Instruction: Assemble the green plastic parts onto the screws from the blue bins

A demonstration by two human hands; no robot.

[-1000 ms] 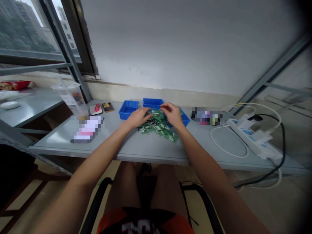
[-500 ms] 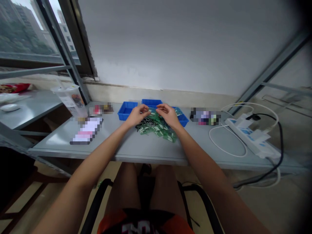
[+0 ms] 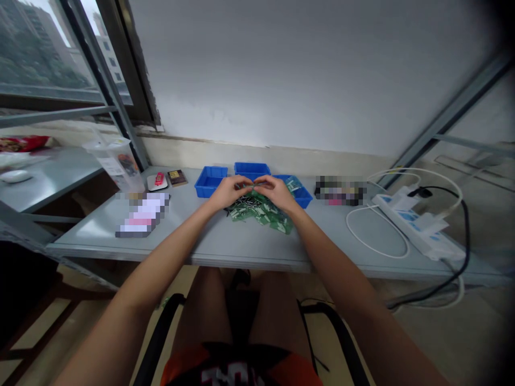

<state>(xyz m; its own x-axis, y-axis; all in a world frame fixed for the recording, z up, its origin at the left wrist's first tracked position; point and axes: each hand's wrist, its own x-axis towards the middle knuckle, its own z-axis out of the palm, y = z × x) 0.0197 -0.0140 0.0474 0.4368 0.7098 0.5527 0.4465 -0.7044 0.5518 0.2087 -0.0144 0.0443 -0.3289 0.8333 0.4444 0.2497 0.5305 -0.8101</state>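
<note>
My left hand [image 3: 230, 193] and my right hand [image 3: 278, 193] meet fingertip to fingertip over a pile of small green-tinted clear plastic bags [image 3: 263, 215]. Both are closed in a pinch. A bit of green shows between the fingertips, but what they grip is too small to make out. Beside the bags, under my left hand, lies a heap of dark, shiny, thin metal pieces [image 3: 248, 201], perhaps screws. Behind my right hand, a blue tray [image 3: 304, 200] has some of the clear bags in it.
Two more blue trays, one at the left [image 3: 207, 185] and one at the back [image 3: 251, 169], stand by the wall. A blurred phone [image 3: 142, 215], a plastic cup [image 3: 118, 166] and a small dark box [image 3: 177, 178] are on the left. A power strip [image 3: 418, 230] with cables lies right.
My hands have come together; the gap between their fingertips has closed over the pile. The trays and the pile look the same.
</note>
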